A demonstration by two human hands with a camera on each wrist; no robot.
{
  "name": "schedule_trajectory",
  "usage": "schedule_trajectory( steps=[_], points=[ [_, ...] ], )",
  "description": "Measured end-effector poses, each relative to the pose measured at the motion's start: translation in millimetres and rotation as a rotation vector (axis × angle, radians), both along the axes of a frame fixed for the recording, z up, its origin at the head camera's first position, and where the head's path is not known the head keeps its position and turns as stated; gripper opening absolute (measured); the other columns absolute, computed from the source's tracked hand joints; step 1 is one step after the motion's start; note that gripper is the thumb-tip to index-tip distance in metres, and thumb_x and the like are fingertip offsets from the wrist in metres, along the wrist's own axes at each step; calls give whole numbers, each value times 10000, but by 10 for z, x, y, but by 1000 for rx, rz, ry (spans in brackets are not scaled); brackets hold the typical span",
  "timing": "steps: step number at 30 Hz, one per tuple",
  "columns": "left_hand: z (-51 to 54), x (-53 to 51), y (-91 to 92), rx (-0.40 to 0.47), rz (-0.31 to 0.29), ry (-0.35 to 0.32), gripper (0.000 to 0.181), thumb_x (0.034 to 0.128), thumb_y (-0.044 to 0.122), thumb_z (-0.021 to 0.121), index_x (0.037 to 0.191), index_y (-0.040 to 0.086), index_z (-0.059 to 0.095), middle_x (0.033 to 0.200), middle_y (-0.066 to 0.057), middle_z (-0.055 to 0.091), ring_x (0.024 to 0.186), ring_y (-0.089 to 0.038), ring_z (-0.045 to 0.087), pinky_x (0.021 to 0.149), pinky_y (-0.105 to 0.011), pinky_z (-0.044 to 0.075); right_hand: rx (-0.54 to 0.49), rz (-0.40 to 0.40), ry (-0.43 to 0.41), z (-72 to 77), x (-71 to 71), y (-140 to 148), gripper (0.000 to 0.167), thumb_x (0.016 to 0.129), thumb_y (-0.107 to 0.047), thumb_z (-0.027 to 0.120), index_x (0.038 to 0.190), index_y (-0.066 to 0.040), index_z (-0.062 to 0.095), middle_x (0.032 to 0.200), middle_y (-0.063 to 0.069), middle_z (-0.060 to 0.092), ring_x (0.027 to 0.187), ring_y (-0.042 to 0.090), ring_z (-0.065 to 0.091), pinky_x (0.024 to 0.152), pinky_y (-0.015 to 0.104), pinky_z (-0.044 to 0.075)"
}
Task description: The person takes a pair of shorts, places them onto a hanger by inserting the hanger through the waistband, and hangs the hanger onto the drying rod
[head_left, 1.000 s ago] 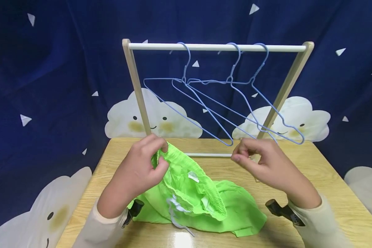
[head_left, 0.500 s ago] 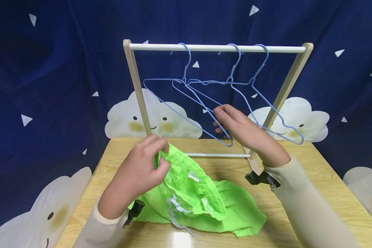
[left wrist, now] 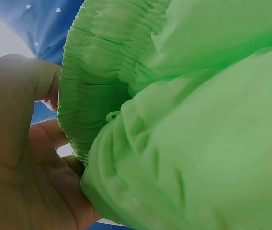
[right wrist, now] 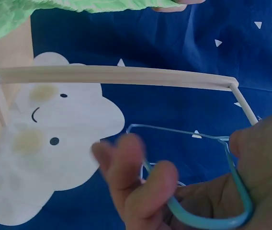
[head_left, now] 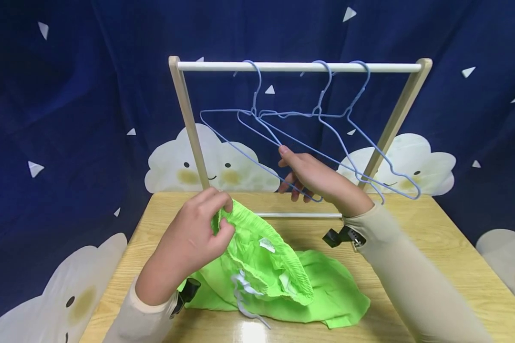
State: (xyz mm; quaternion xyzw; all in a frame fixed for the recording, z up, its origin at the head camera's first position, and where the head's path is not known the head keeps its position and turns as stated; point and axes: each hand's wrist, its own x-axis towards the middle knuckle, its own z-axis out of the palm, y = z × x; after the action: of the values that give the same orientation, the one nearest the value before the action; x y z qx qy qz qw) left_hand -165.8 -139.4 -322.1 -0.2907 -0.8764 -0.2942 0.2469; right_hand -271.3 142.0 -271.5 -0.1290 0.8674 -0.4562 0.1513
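Bright green shorts (head_left: 334,286) with an elastic waistband and a pale drawstring lie on the table, the waistband's left side raised. My left hand (head_left: 193,233) pinches that side of the waistband; the left wrist view shows the waistband (left wrist: 97,72) between thumb and fingers. My right hand (head_left: 313,178) is at the lower right corner of the leftmost blue wire hanger (head_left: 236,146). Its thumb touches the sloping wire, and its fingers are spread loosely about the corner. In the right wrist view the fingers (right wrist: 157,187) are half bent and blurred, with hanger wire (right wrist: 208,221) crossing the palm.
A rack with a white top rod (head_left: 283,66) and wooden side posts stands at the back of the wooden table (head_left: 437,267). Two more blue hangers (head_left: 326,85) hang right of the first. A navy curtain (head_left: 68,95) with clouds is behind.
My right hand has risen from the table's right side, moved left and opened its bent fingers, reaching the leftmost hanger's corner. My left hand and the shorts stay put.
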Motion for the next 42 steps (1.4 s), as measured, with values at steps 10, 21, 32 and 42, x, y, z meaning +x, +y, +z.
schedule_trajectory(
  steps=[10,21,32,42],
  points=[
    [9,-4,6,-9,5,-1,178,795,23,588,934,120,643,895,27,589,687,-137,482,626,-305,469,8,-4,79,-33,4,-20,939,1119,-707,178,1173,47,735,741,108,718,512,182,559,469,332,468],
    [-30,-15,7,-16,11,-9,163,789,3,580,903,114,614,832,13,549,677,-133,448,613,-305,445,-53,-19,116,43,44,41,915,1127,-692,174,1162,25,741,763,104,707,474,167,499,436,312,407],
    [-33,-20,-38,-18,41,-23,171,806,4,591,926,126,595,811,17,517,663,-140,420,598,-307,438,-154,-34,139,-4,376,200,901,1130,-687,198,1234,44,714,807,148,701,487,159,493,437,322,407],
    [-20,-80,-57,-8,57,-50,208,821,22,596,1014,96,614,846,-5,531,675,-150,442,644,-333,450,-256,50,155,-188,841,490,921,1158,-611,126,1285,125,665,788,145,678,458,175,480,409,350,426]
  ],
)
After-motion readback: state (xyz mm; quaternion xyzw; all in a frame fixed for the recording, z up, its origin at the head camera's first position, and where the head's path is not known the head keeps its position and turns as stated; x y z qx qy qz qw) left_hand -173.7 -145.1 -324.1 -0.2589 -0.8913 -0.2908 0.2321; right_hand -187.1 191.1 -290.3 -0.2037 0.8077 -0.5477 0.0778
